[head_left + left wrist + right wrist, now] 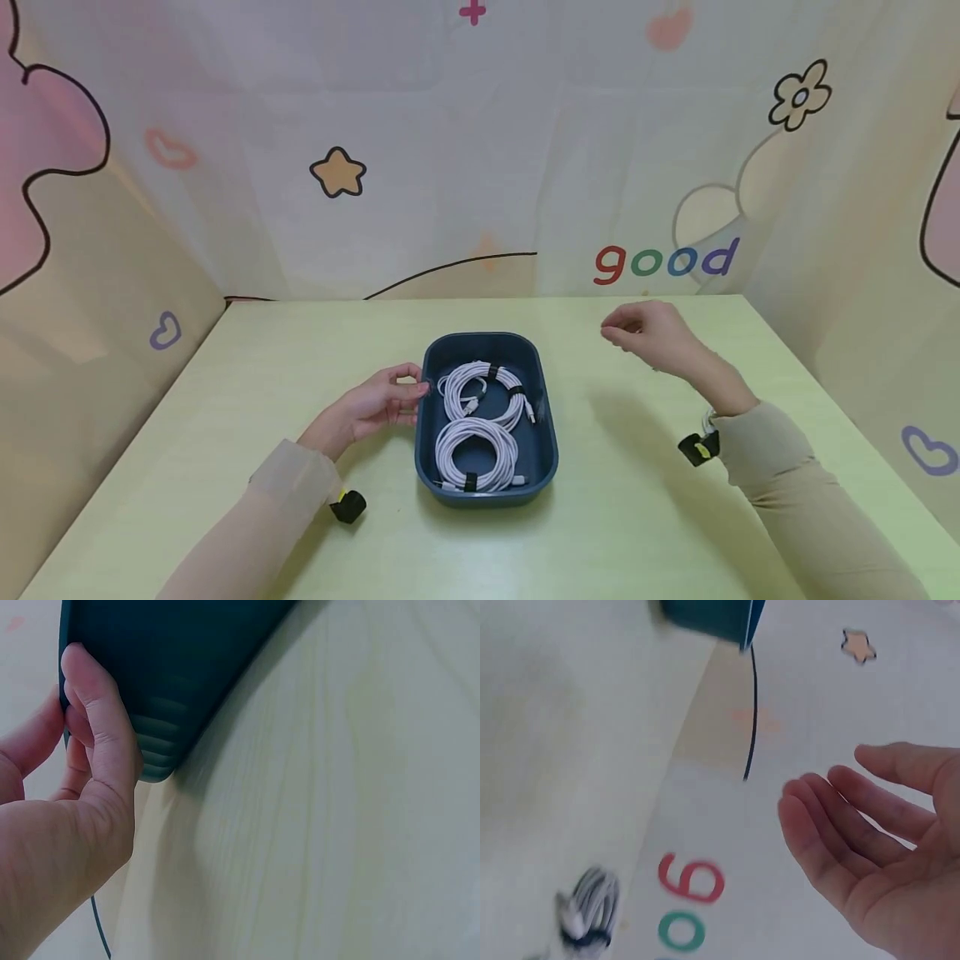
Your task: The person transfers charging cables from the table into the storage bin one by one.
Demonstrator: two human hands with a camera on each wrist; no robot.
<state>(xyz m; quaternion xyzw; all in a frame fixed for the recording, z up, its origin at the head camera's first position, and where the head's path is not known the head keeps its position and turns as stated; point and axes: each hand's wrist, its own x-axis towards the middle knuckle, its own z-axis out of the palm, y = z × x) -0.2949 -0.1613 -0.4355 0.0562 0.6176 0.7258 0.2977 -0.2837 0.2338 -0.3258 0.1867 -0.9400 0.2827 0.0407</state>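
Observation:
A dark blue plastic bin [552,433] with rounded corners stands on the table. Inside lie a front coil of white cable [448,454] and overlapping coils of white cable [517,408] behind it, with black ties and connectors showing. My left hand [382,404] holds the bin's left rim, thumb at the top edge and fingers along the outer wall [157,705]. Right of the bin, my right hand [648,333] is raised above the table, holding nothing; its fingers are loosely bent in the right wrist view. A blurred bundle of white cable [589,915] appears low in that view.
The pale wood-look table [315,533] reaches back to a printed cloth backdrop [465,167] with coloured "good" lettering [666,262]. Similar cloth hangs on both sides. A small black device [348,506] sits at my left wrist, another black device [699,450] at my right.

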